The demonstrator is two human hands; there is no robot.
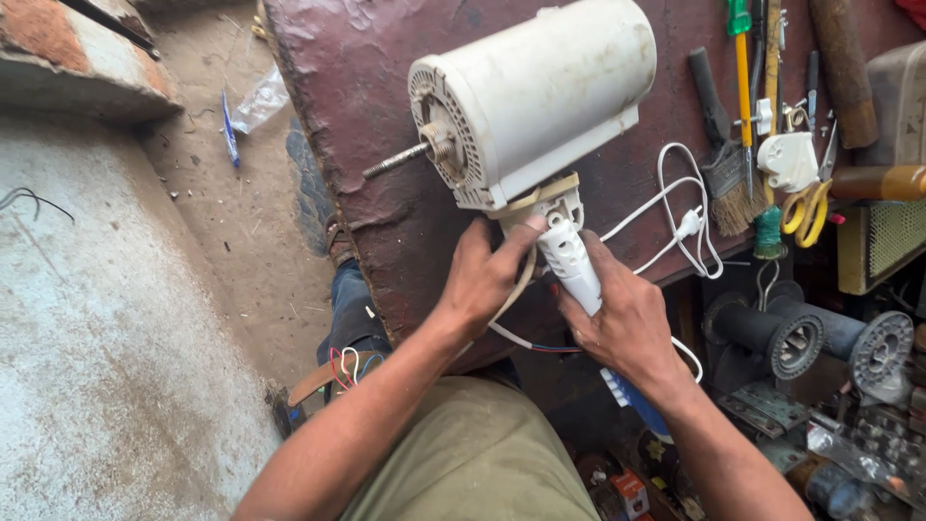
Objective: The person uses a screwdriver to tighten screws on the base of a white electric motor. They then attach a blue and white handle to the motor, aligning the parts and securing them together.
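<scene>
White grimy fan motor [540,96], bare shaft [395,160], neck [569,256] gripped by hands

**Bare arms, olive shirt, jeans**

The left hand [485,275] and right hand [622,323] are bare, without gloves, rings or watch. Both forearms are uncovered past the wrists. An olive shirt [473,453] covers the torso; blue jeans [352,314] cover the leg.
</scene>
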